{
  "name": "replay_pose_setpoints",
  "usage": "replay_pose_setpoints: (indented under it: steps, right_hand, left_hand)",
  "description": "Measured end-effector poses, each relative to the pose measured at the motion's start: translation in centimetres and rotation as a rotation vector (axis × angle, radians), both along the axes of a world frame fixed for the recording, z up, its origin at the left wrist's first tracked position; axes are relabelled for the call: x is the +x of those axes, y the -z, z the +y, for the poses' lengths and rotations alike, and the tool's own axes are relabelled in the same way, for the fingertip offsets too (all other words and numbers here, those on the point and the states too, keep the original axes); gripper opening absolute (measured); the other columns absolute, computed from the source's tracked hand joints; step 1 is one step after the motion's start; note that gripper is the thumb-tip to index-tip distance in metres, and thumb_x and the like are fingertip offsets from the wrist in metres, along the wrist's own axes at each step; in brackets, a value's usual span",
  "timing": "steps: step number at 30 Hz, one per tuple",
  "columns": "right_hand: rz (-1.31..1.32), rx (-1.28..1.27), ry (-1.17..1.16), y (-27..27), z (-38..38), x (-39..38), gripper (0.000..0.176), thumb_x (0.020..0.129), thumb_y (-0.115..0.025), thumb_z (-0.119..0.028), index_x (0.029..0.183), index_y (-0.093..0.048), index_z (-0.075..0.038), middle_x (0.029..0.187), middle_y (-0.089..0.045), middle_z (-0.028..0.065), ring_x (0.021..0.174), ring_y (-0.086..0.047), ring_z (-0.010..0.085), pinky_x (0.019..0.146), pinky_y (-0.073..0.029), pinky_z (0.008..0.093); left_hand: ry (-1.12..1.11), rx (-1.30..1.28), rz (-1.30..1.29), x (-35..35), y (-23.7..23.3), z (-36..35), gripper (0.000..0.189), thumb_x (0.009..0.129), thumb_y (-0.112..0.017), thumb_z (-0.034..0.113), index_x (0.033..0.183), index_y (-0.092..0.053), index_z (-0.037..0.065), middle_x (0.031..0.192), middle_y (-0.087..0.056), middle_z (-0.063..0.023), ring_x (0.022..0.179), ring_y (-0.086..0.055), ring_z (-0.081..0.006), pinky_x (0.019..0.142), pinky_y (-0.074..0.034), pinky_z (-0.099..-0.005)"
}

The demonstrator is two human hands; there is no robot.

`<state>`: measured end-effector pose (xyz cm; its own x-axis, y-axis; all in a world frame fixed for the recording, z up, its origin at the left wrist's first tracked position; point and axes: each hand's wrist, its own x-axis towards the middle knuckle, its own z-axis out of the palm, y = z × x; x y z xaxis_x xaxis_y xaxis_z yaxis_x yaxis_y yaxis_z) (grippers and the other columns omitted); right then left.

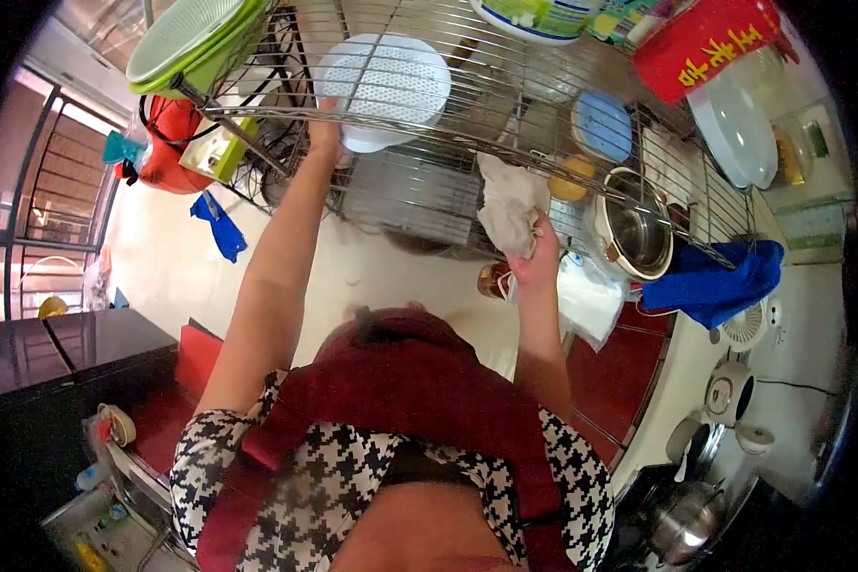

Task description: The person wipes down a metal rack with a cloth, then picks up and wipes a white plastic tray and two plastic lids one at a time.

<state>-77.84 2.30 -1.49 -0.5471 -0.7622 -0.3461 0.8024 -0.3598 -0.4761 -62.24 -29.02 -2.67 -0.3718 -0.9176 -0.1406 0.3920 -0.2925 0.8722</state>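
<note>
Two bare arms reach from a dark red apron (391,381) at 6 o'clock. Toward 2 o'clock, the right hand (536,255) has its fingers closed on the lower end of a crumpled pale cloth (510,198), most of which lies beyond the fingertips. At 11 o'clock, the left hand (326,126) touches the left edge of a white perforated basket (386,81), seen through the wire rack (419,124); its finger positions are unclear. Past the cloth, a pot (601,229) sits at 2 o'clock.

Metal wire rack (429,136) with green basket (186,48) and pot (636,229)
</note>
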Motion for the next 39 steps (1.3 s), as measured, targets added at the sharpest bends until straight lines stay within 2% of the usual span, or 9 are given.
replay_pose_setpoints:
  steps: [4,6,14,16,24,26,30,35,39]
  right_hand:
    - [0.040,0.113,0.027,0.6,0.9,0.4,0.032,0.087,-0.046,-0.023,0.111,-0.053,-0.004,0.111,-0.057,0.0071,0.103,-0.055,0.0214,0.087,-0.046,0.0358]
    - [0.001,0.125,-0.025,-1.7,0.8,1.8,0.036,0.086,-0.047,-0.023,0.117,-0.049,-0.005,0.115,-0.054,0.0066,0.107,-0.052,0.0209,0.091,-0.043,0.0353]
    - [0.319,-0.141,-0.232,-4.1,0.3,4.7,0.061,0.080,-0.063,-0.026,0.131,-0.035,-0.006,0.126,-0.046,0.0091,0.115,-0.046,0.0245,0.096,-0.039,0.0392]
    - [0.409,-0.102,-0.324,-3.7,0.8,4.8,0.063,0.078,-0.066,-0.028,0.129,-0.036,-0.006,0.121,-0.049,0.0083,0.110,-0.049,0.0234,0.093,-0.041,0.0376]
    - [1.028,-0.002,-0.392,-12.4,1.6,5.4,0.058,0.067,-0.074,-0.038,0.110,-0.054,-0.006,0.107,-0.054,0.0049,0.098,-0.052,0.0172,0.086,-0.040,0.0298]
    - [1.150,0.030,-0.294,-16.1,0.5,5.4,0.048,0.067,-0.074,-0.033,0.101,-0.057,-0.005,0.103,-0.055,0.0050,0.096,-0.052,0.0163,0.084,-0.040,0.0298]
    - [1.638,0.051,-0.141,-23.9,-5.9,7.1,0.033,0.071,-0.066,-0.008,0.102,-0.057,-0.005,0.105,-0.057,0.0068,0.100,-0.052,0.0173,0.089,-0.040,0.0315]
    - [1.930,0.041,-0.223,-25.1,-19.2,10.8,0.031,0.074,-0.064,-0.019,0.102,-0.058,-0.006,0.095,-0.061,0.0111,0.093,-0.056,0.0269,0.081,-0.044,0.0341]
    - [2.340,0.121,-0.107,-21.3,-25.6,14.1,0.027,0.071,-0.062,-0.012,0.098,-0.059,-0.009,0.088,-0.058,0.0104,0.082,-0.053,0.0288,0.074,-0.044,0.0373]
  left_hand:
    - [-0.054,0.005,-0.027,-0.3,5.9,-4.9,0.043,0.088,-0.049,0.031,0.117,-0.046,-0.001,0.115,-0.052,-0.0126,0.103,-0.051,-0.0240,0.085,-0.042,-0.0363]
    - [-0.152,-0.267,-0.697,-0.7,8.8,-8.6,0.064,0.087,-0.040,0.051,0.110,-0.049,-0.009,0.094,-0.057,-0.0256,0.087,-0.055,-0.0372,0.076,-0.044,-0.0443]
    - [-0.258,-0.584,-1.071,-0.1,0.1,-3.4,0.062,0.082,-0.046,0.055,0.092,-0.058,-0.005,0.091,-0.057,-0.0277,0.092,-0.051,-0.0435,0.084,-0.038,-0.0463]
    - [-0.307,-0.673,-1.138,0.8,-1.4,-0.9,0.062,0.080,-0.057,0.043,0.116,-0.047,-0.006,0.115,-0.047,-0.0276,0.106,-0.044,-0.0410,0.090,-0.036,-0.0440]
    - [-0.178,-1.088,-0.549,10.2,-10.1,10.2,0.043,0.073,-0.065,0.013,0.111,-0.048,0.000,0.104,-0.050,-0.0140,0.098,-0.047,-0.0255,0.086,-0.038,-0.0339]
    - [-0.552,-1.250,-0.489,12.7,-11.9,9.6,0.045,0.073,-0.065,0.010,0.112,-0.045,0.000,0.103,-0.047,-0.0110,0.093,-0.046,-0.0209,0.084,-0.038,-0.0313]
    - [-0.794,-0.999,-0.442,13.5,-16.8,6.2,0.053,0.077,-0.064,0.014,0.121,-0.037,0.000,0.105,-0.044,-0.0093,0.093,-0.046,-0.0195,0.083,-0.039,-0.0325]
    - [-0.390,-0.810,-0.481,12.4,-14.6,1.4,0.039,0.091,-0.046,0.026,0.119,-0.040,0.000,0.103,-0.054,-0.0140,0.091,-0.050,-0.0155,0.079,-0.040,-0.0268]
    - [-0.353,-0.676,-0.360,11.2,-13.2,0.2,0.039,0.087,-0.047,0.028,0.112,-0.045,-0.002,0.091,-0.059,-0.0211,0.084,-0.058,-0.0335,0.075,-0.044,-0.0374]
